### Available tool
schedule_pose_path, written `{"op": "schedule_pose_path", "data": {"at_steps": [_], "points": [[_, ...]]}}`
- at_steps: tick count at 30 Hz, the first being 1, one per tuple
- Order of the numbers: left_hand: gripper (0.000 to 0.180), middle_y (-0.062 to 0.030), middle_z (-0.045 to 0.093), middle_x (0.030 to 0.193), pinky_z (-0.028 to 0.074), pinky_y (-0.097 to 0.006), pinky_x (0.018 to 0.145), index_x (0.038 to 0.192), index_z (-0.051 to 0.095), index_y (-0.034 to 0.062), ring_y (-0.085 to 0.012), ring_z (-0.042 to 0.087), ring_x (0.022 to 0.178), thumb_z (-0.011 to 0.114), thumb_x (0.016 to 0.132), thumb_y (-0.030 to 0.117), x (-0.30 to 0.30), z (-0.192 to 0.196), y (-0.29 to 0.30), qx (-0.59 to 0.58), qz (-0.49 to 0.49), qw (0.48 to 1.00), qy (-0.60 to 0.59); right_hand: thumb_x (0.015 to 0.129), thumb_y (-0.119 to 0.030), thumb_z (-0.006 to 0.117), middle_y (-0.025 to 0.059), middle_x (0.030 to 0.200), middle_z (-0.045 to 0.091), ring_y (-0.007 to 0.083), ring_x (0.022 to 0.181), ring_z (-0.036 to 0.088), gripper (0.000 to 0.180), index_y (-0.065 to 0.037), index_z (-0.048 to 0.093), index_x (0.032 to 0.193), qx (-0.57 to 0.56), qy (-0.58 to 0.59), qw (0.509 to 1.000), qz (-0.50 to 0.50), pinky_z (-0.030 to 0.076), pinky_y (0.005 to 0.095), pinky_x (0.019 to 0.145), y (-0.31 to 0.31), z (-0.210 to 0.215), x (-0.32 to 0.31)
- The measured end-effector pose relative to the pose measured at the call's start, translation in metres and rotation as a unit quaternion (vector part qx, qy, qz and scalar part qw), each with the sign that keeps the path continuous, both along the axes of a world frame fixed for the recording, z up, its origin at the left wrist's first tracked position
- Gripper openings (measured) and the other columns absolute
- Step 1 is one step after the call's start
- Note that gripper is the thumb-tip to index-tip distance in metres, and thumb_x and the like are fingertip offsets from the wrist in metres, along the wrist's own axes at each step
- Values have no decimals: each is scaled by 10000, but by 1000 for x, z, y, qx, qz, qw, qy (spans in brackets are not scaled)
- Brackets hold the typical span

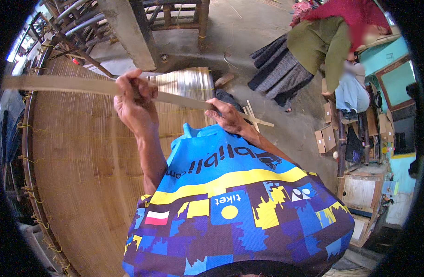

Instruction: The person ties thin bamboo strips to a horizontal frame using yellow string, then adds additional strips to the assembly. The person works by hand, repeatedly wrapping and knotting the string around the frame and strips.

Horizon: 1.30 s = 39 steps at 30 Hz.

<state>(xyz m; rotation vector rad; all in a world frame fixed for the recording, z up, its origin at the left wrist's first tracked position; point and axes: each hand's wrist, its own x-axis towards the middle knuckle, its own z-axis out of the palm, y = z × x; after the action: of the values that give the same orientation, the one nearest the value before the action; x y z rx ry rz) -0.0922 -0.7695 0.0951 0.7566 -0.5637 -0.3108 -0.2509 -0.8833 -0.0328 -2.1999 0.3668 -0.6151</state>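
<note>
A long, flat pale bamboo strip (179,99) crosses in front of me, from the far left edge to beyond my right hand. My left hand (135,99) is closed around it near its middle, the fingertips somewhat blurred. Further right, my right hand (225,115) grips the same strip, thumb on top, with the strip's end sticking out past it. Beneath the strip on my left spreads a wide bamboo-slat mat (82,175), tied with yellow cord along a dark pole frame (29,152).
A concrete post (131,34) and a bamboo rack (177,18) stand ahead. Loose strips (251,113) lie on the floor by my right hand. At the right are a person in an olive top (316,46), a seated person (352,92), cardboard boxes (325,140) and a cabinet (359,194).
</note>
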Motion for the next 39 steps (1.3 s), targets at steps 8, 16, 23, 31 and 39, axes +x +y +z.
{"op": "schedule_pose_path", "data": {"at_steps": [8, 16, 23, 31, 39], "points": [[384, 43, 250, 537, 197, -218, 427, 890, 533, 7, -62, 211, 471, 375, 898, 356, 23, 20, 36, -75, 83, 992, -62, 796, -268, 569, 93, 923, 547, 243, 859, 547, 342, -64, 474, 1053, -73, -17, 995, 65, 392, 365, 764, -13, -3, 40], [407, 39, 199, 549, 163, -231, 431, 938, 524, -2, -68, 171, 474, 378, 892, 375, 33, 56, 45, -74, 177, 976, -100, 724, -226, 629, 47, 850, 546, 229, 843, 534, 337, -95, 482, 998, -114, -53, 991, 35, 367, 372, 706, -8, 2, 92], [408, 33, 184, 549, 137, -227, 430, 921, 502, -24, -71, 146, 471, 418, 877, 373, 20, 74, 89, -34, 378, 924, -38, 690, -260, 648, 133, 1063, 435, 265, 995, 448, 501, -55, 473, 1112, -124, 5, 988, 88, 373, 400, 792, -12, -24, 47], [503, -28, 369, 619, 351, -278, 564, 984, 504, -56, -145, 350, 562, 430, 850, 423, 42, 47, 171, 116, 486, 841, -208, 691, -162, 545, 168, 1002, 491, 322, 988, 461, 281, -51, 549, 949, -95, 422, 902, -12, 370, 463, 810, -100, -117, -56], [440, -80, 388, 772, 337, -299, 693, 1069, 444, -88, -175, 366, 725, 535, 809, 256, 83, 136, 272, 99, 324, 934, -111, 713, -96, 494, 142, 1064, 468, 320, 1037, 428, 278, -67, 532, 986, -109, 513, 840, -138, 334, 475, 879, -167, -206, -103]]}}
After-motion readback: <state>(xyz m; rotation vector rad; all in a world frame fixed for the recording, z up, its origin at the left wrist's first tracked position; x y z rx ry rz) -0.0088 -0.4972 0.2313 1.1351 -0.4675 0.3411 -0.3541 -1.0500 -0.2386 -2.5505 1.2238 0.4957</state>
